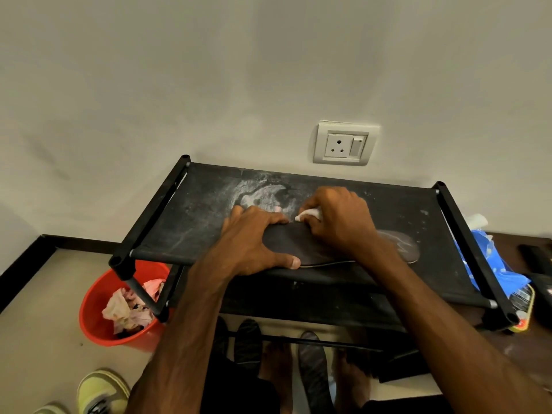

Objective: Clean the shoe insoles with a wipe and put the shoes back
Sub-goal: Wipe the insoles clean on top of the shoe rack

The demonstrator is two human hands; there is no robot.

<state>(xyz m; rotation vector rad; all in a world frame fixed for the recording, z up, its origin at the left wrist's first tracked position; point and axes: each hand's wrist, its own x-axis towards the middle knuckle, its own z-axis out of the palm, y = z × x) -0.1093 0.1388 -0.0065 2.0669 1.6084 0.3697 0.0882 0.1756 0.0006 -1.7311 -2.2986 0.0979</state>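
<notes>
A dark insole (397, 242) lies flat on the top shelf of a black shoe rack (191, 216). My left hand (254, 237) presses down on its left end with the fingers spread. My right hand (337, 218) grips a bunched white wipe (309, 215) and holds it against the insole's far edge. The middle of the insole is hidden under my right hand. Two dark insoles or shoes (312, 363) lie on the floor below the rack, partly behind its bar.
A red bucket (95, 309) with crumpled used wipes stands at the rack's left front corner. A blue wipe packet (493, 264) lies right of the rack. Yellow-green sneakers (100, 392) sit at bottom left. White dust marks the shelf fabric. A wall socket (343, 144) is above.
</notes>
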